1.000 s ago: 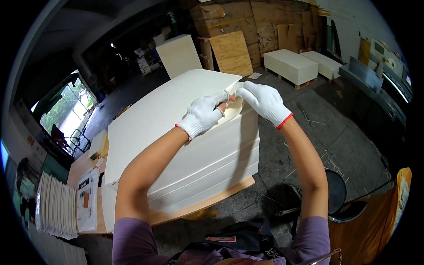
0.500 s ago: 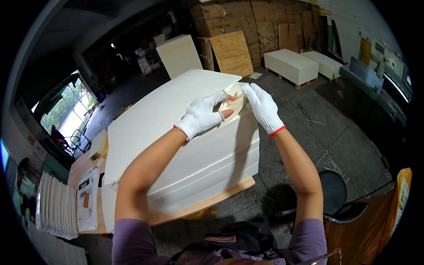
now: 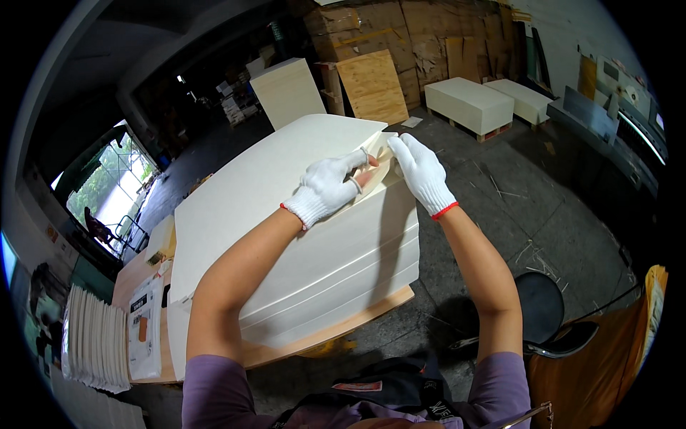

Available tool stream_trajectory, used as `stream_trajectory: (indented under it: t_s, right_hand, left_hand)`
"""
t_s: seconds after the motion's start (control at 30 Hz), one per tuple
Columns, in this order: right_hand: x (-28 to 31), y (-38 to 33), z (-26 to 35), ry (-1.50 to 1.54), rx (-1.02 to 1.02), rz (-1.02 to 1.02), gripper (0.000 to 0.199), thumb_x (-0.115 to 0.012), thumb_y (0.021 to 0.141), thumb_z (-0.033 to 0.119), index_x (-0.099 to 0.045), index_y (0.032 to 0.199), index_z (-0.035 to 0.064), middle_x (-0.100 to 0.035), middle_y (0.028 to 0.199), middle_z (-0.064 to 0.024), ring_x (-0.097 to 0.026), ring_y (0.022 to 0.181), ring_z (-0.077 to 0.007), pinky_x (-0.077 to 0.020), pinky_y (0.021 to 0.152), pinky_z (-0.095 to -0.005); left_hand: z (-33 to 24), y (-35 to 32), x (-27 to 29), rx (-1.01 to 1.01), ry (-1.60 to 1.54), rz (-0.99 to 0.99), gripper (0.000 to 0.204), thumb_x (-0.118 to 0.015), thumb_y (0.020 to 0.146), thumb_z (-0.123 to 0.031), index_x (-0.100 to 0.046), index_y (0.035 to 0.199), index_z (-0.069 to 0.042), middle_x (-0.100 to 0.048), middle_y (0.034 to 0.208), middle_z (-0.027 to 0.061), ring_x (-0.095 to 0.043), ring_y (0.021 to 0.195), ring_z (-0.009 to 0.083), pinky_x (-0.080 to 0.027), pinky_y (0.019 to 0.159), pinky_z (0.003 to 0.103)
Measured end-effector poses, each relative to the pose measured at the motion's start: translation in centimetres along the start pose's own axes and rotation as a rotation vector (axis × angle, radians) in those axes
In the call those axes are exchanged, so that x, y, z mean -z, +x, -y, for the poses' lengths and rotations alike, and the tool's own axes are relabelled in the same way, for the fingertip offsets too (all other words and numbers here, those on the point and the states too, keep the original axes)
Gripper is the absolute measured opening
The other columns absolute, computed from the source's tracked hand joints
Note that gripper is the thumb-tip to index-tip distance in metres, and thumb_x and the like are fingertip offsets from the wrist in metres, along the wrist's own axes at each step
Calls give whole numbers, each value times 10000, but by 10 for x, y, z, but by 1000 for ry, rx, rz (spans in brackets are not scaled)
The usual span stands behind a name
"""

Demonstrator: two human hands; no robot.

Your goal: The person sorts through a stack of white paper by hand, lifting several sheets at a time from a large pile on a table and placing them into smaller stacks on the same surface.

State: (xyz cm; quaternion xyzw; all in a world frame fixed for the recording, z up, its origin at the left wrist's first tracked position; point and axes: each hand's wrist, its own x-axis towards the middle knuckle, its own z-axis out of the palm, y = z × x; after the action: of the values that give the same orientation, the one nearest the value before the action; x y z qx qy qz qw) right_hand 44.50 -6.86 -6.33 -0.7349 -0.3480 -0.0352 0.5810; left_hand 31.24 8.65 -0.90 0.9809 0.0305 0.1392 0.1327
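Observation:
A tall stack of large white paper sheets [image 3: 250,171] stands in front of me, its layers showing along the near side. At its right corner several sheets are lifted and bent [image 3: 379,166]. My left hand [image 3: 327,184], in a white knitted glove with bare thumb and index tips, lies over the top edge, and those tips grip the bent sheets. Across from it, my right hand [image 3: 421,170], in a white glove with a red cuff, is closed at the corner of the same sheets. Its fingertips are partly hidden behind the paper.
Under the stack is a wooden board [image 3: 336,325]. A bundle of white sheets [image 3: 96,339] and a printed plastic bag [image 3: 145,329] lie at left. A black stool [image 3: 539,307] stands to the right. Paper blocks on pallets [image 3: 468,107] and a plywood board [image 3: 373,86] are farther back.
Both hands stay at the lifted corner, almost in place. The bare tips of my left hand shift slightly against the bent sheets. The view has turned a little.

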Motion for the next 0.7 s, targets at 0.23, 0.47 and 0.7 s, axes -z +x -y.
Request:
stream_trajectory:
  t_s: [0.23,0.47,0.7]
  right_hand:
    - [1,0,1,-28,-16,-5,506,-446,1029,521,-652,1101,65,-667,795,-126,-659,779,-293,-488,755,-394]
    - [-1,1,-1,-30,-19,-3,529,-443,1026,547,-646,1080,62,-666,793,-138,-660,786,-309,-488,754,-396]
    - [-2,0,-4,-25,-3,-20,528,-450,1023,552,-611,1001,50,-663,800,-158,-647,794,-352,-482,749,-417]
  left_hand:
    - [-1,0,0,24,-51,-6,386,-688,899,-397,-668,1242,-222,-741,927,112,-719,783,249,-549,777,384]
    - [0,-2,-1,-29,10,-31,348,-610,937,-302,-660,1276,-237,-738,958,126,-712,810,278,-544,768,384]
    - [-1,-1,-2,-79,13,-78,316,-522,969,-204,-661,1252,-201,-721,959,125,-689,811,304,-532,758,396]
